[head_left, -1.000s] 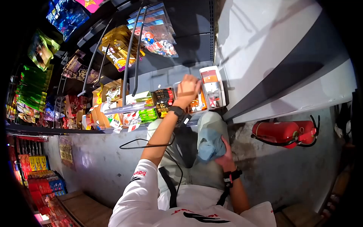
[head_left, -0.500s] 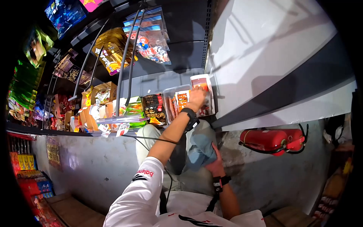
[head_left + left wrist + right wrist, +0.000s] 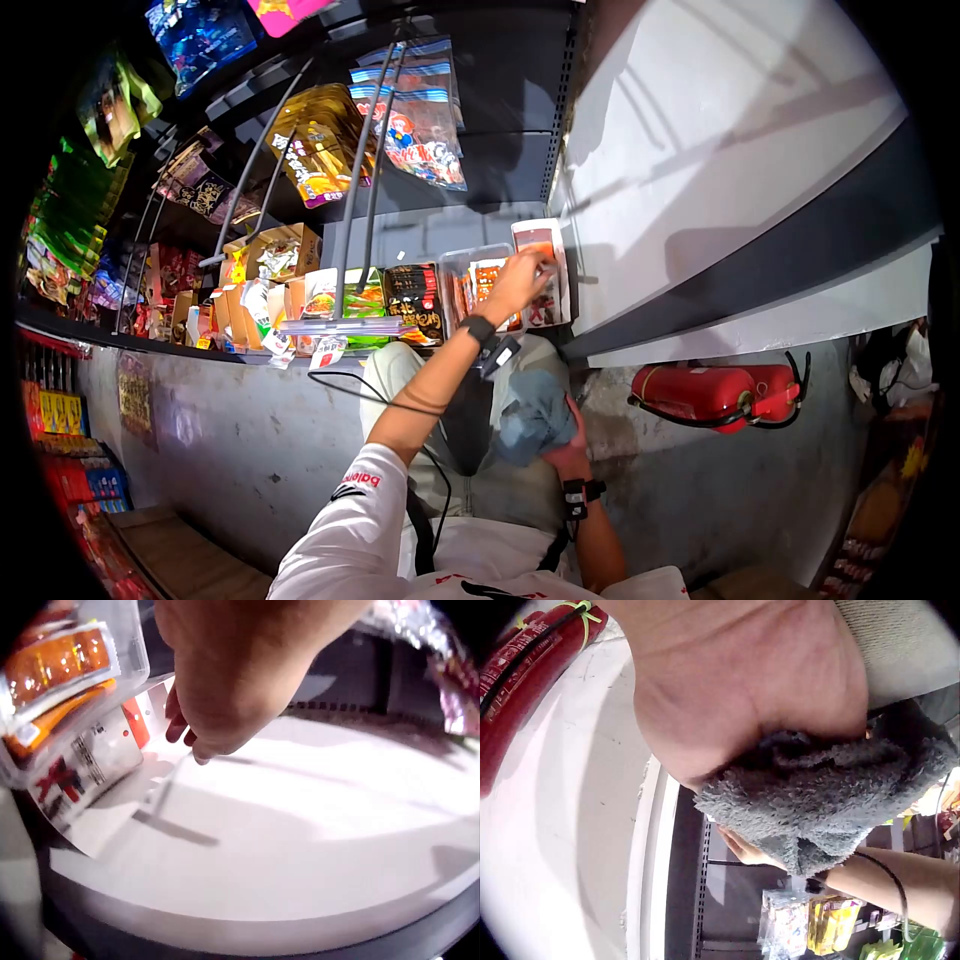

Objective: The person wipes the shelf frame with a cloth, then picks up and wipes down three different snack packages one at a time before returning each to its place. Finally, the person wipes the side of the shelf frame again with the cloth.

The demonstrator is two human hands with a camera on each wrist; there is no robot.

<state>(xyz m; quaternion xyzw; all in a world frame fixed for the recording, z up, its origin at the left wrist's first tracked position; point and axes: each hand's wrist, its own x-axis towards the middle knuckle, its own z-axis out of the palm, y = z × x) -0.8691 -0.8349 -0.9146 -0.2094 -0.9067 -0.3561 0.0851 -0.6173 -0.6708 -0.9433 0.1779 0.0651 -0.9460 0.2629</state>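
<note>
My left hand (image 3: pixel 518 283) reaches over a white box (image 3: pixel 522 232) of packets at the right end of the shelf. In the left wrist view its bent fingers (image 3: pixel 177 729) are at the far end of that box, beside a packet with red print (image 3: pixel 82 772); I cannot tell whether they grip anything. Left of the box stands a clear plastic tub (image 3: pixel 133 646) with orange snack packets (image 3: pixel 60 664). My right hand (image 3: pixel 570 450) holds a bunched blue-grey fluffy cloth (image 3: pixel 802 799) over the lap, its fingers hidden in the folds.
Black packets (image 3: pixel 413 292) and several open cartons (image 3: pixel 240 315) line the shelf leftward. Metal hooks (image 3: pixel 352 200) jut out above, with bagged snacks (image 3: pixel 425 135) hanging behind. A pale wall (image 3: pixel 690 220) closes the right side. Red fire extinguishers (image 3: pixel 700 393) lie on the floor.
My left hand has moved right, from above the clear tub to the white box. The right hand keeps holding the cloth over the lap. The head view has shifted slightly.
</note>
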